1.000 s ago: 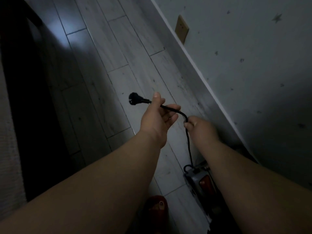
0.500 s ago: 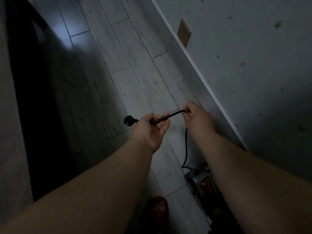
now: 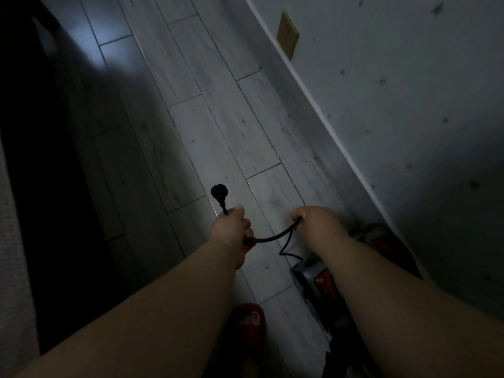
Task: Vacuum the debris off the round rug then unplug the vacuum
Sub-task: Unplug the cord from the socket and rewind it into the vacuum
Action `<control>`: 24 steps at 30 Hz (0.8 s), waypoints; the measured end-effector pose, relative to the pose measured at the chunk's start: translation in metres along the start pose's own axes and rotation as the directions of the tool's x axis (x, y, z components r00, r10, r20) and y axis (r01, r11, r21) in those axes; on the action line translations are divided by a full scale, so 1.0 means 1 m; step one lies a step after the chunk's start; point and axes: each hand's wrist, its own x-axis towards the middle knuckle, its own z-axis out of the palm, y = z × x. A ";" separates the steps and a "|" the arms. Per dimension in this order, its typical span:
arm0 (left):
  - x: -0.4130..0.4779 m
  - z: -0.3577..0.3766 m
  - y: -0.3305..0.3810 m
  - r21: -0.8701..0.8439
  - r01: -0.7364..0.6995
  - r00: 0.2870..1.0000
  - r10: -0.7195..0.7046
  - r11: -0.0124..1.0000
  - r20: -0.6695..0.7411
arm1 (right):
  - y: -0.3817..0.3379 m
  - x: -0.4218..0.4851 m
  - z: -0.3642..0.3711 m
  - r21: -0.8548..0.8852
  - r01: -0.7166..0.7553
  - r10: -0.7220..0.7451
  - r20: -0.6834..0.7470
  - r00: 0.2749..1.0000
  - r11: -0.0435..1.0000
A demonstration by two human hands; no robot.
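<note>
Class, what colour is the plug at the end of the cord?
Black, as the head view shows: the plug.

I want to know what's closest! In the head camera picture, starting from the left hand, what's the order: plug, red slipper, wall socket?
From the left hand:
1. Plug, right above it, on the cord it grips.
2. Red slipper, on the floor below it.
3. Wall socket, far up on the wall, to the right.
</note>
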 end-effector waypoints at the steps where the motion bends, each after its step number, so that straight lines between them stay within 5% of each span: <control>1: 0.000 0.000 -0.003 0.035 -0.011 1.000 0.011 0.999 0.002 | 0.002 0.000 0.003 0.024 -0.001 0.002 -0.020 1.000 1.000; 8: -0.004 0.001 -0.021 0.355 -0.308 0.950 0.307 0.883 0.061 | 0.024 -0.013 0.029 0.150 0.036 -0.025 -0.075 0.997 0.988; 10: -0.009 0.002 -0.023 0.567 -0.446 0.879 0.458 0.693 0.132 | 0.033 -0.018 0.040 0.155 0.079 -0.062 -0.113 0.992 0.985; 13: -0.022 0.006 -0.027 0.783 -0.568 0.749 0.555 0.255 0.362 | 0.042 -0.029 0.052 0.224 0.098 -0.101 0.000 0.995 0.970; 15: -0.029 0.011 -0.030 0.823 -0.567 0.677 0.561 -0.016 0.477 | 0.046 -0.040 0.059 0.216 0.092 -0.113 0.088 0.990 0.972; 17: -0.034 0.015 -0.034 0.823 -0.543 0.630 0.567 -0.167 0.531 | 0.055 -0.052 0.068 0.187 0.086 -0.109 0.118 0.987 0.979; 24: -0.053 0.021 -0.059 0.835 -0.495 0.606 0.593 -0.239 0.530 | 0.098 -0.079 0.089 0.095 0.066 -0.076 0.108 0.991 0.993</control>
